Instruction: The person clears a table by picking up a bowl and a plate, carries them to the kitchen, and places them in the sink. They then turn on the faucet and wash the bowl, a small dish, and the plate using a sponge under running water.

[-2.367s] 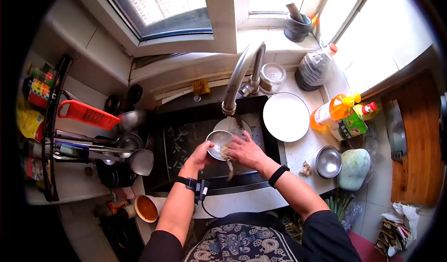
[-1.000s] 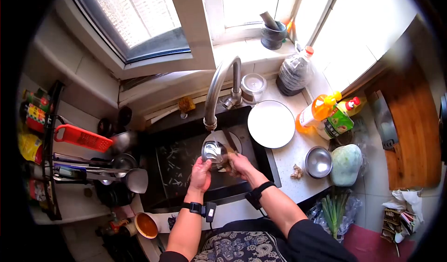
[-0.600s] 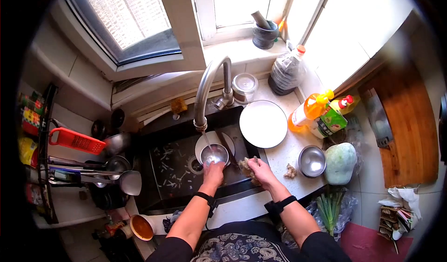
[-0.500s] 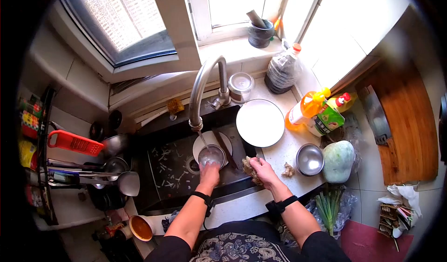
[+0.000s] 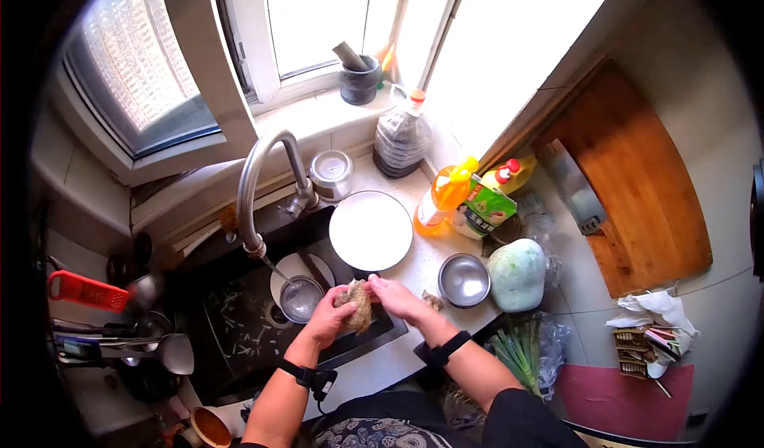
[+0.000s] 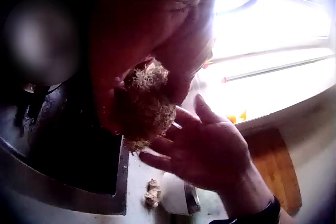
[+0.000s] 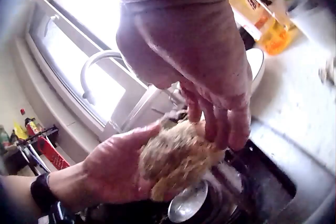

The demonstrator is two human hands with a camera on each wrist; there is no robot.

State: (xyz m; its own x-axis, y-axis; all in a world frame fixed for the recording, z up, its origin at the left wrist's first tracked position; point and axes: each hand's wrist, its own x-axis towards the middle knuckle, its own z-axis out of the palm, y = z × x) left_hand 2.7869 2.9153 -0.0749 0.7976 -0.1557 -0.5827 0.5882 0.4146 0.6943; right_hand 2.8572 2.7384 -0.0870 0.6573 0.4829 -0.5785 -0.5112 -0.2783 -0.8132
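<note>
My left hand [image 5: 325, 321] grips a tan, fibrous loofah [image 5: 357, 306], thumb over its near side, above the right part of the sink. My right hand [image 5: 395, 298] comes in from the right, its fairly straight fingertips touching the loofah. In the left wrist view that right palm [image 6: 210, 150] faces the loofah with the thumb apart. The right wrist view has the shaggy loofah [image 7: 181, 155] between both hands. Below, a small metal bowl [image 5: 301, 298] sits under the running tap [image 5: 253, 245], overlapping a white plate [image 5: 280, 271] in the black sink [image 5: 215, 285].
A white plate [image 5: 371, 230] overhangs the sink's right rim. On the counter are a ginger piece [image 5: 432, 301], a metal bowl [image 5: 464, 280], a pale green gourd [image 5: 516, 274] and an orange soap bottle [image 5: 439, 197]. A cleaver [image 5: 571, 185] lies on the wooden board [image 5: 637, 185] at right.
The left hand has left the small bowl in the sink and taken hold of the loofah the right hand gripped. The right fingers have straightened. The head view has swung right.
</note>
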